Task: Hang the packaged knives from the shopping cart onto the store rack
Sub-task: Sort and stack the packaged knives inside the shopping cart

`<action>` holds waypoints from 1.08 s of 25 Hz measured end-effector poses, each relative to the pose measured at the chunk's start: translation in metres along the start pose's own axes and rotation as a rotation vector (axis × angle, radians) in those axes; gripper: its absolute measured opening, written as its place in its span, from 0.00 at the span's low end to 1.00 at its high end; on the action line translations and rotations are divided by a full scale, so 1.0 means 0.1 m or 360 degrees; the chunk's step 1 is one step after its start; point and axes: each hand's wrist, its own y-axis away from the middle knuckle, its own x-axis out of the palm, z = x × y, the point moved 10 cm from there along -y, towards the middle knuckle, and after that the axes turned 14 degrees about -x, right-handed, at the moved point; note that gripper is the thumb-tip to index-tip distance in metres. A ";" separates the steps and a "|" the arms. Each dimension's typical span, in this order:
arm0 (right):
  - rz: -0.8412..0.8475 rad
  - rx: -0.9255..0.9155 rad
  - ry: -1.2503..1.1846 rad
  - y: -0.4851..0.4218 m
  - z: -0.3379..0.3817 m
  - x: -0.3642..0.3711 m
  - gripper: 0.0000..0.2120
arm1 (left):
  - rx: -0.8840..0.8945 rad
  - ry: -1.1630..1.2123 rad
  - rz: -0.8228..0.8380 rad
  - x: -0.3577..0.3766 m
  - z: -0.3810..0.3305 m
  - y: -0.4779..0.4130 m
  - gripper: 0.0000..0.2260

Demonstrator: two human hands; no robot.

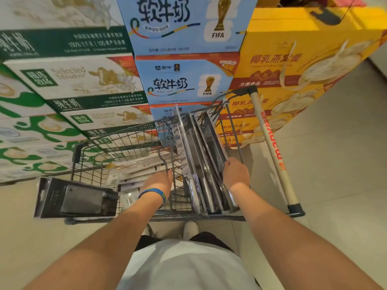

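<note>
Head-camera view looking down over a person's two bare forearms into a dark wire shopping cart [98,158] parked on pale floor tiles [335,164]. In the cart's near right section, a row of clear-plastic packaged knives [196,155] stands upright on edge, packed close together, with the blades showing through the plastic. The right hand [236,173] is at the right end of that row, fingers curled over the top edge of the outermost package, holding it. The left hand [161,181], with a blue wristband [154,195] on the wrist, reaches down into the main basket just left of the row; its fingertips meet a wire bar, but I cannot tell whether they grip it or anything else. More pale flat packages [134,172] lie in the bottom of the basket ahead of that hand. On the cart's near left corner, a black-backed packaged cleaver [76,198] lies flat across the rim, partly overhanging it. The cart's cream push handle with red lettering [271,147] runs along the right side. Beyond the cart are stacked cartons: green and white milk cartons [73,80] on the left, light blue cartons printed with a gold trophy [184,80] in the middle, and yellow cartons [282,65] on the right. At the bottom are the person's white shirt [188,266] and one white shoe [190,228].
</note>
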 end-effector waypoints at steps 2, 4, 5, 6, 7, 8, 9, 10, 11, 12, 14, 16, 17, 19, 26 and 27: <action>0.0048 -0.0032 0.0128 0.05 0.07 0.09 0.10 | 0.0010 0.0017 0.0030 0.02 -0.02 -0.03 0.22; 0.0105 -0.0042 0.0243 0.04 0.14 0.13 0.15 | 0.0001 0.0098 0.0073 0.03 0.00 -0.04 0.25; 0.0103 -0.0046 0.0226 0.04 0.19 0.14 0.19 | 0.0015 0.0120 0.0077 0.01 0.02 -0.03 0.26; 0.0066 -0.0055 0.0193 0.06 0.26 0.10 0.22 | 0.0035 0.0148 0.0091 -0.01 0.01 -0.01 0.26; -0.0019 -0.0084 0.0164 0.09 0.38 0.03 0.24 | 0.0065 0.0179 0.0120 -0.01 -0.01 0.01 0.26; -0.0154 -0.0147 0.0127 0.13 0.54 -0.07 0.23 | 0.0114 0.0240 0.0171 -0.01 -0.04 0.05 0.26; -0.0314 -0.0280 0.0066 0.19 0.77 -0.16 0.20 | 0.0184 0.0333 0.0237 0.01 -0.06 0.10 0.26; -0.0489 -0.0465 -0.0043 0.29 1.06 -0.22 0.17 | 0.0236 0.0478 0.0316 0.03 0.00 0.16 0.27; -0.0620 -0.0634 -0.0193 0.40 1.33 -0.27 0.15 | 0.0256 0.0655 0.0383 0.08 0.11 0.21 0.28; -0.0654 -0.0748 -0.0338 0.50 1.58 -0.27 0.14 | 0.0236 0.0808 0.0424 0.12 0.29 0.25 0.29; -0.0576 -0.0920 -0.0463 0.66 2.05 -0.12 0.14 | 0.0140 0.0900 0.0491 0.26 0.75 0.20 0.30; -0.0388 -0.1051 -0.0455 0.76 2.46 0.25 0.12 | 0.0048 0.0857 0.0530 0.39 1.25 0.03 0.28; -0.0252 -0.1064 -0.0448 0.78 2.59 0.50 0.13 | -0.0003 0.0857 0.0545 0.43 1.46 -0.06 0.27; 0.0084 -0.0938 -0.0385 0.74 2.67 1.11 0.14 | -0.0102 0.0855 0.0546 0.49 1.82 -0.27 0.26; 0.0922 -0.0114 -0.0296 0.51 2.00 2.98 0.13 | -0.0227 0.0727 0.0682 0.87 2.34 -0.90 0.23; 0.0968 -0.0005 -0.0285 0.47 1.86 3.14 0.13 | -0.0249 0.0709 0.0688 0.97 2.33 -0.99 0.22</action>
